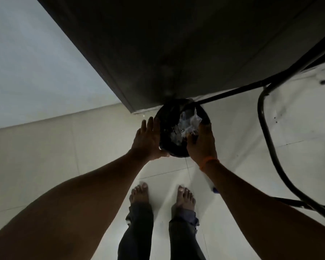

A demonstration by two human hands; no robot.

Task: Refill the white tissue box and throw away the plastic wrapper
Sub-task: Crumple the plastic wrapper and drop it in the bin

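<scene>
Head view. A pale tiled floor is seen from above, dimly lit, with grout lines visible. A light wall occupies the upper left. A dark cabinet fills the upper centre, its lower corner meeting the floor just behind the bin. A black metal chair frame curves down the right side. Two bare feet and dark trouser legs are seen at the bottom centre.

A round black waste bin stands on the floor at the foot of the cabinet. Crumpled material is seen inside; besides the wrapper, its contents cannot be told apart in the dark.

The clear plastic wrapper is positioned at the bin's mouth, toward its right side. It appears crumpled, translucent and glossy with whitish highlights.

The left hand is laid against the bin's left rim, fingers extended and held close together, thumb at the near rim. The right hand is placed over the right rim, fingers curled onto the wrapper; the exact pinch cannot be resolved. An orange band is worn at the right wrist.
</scene>
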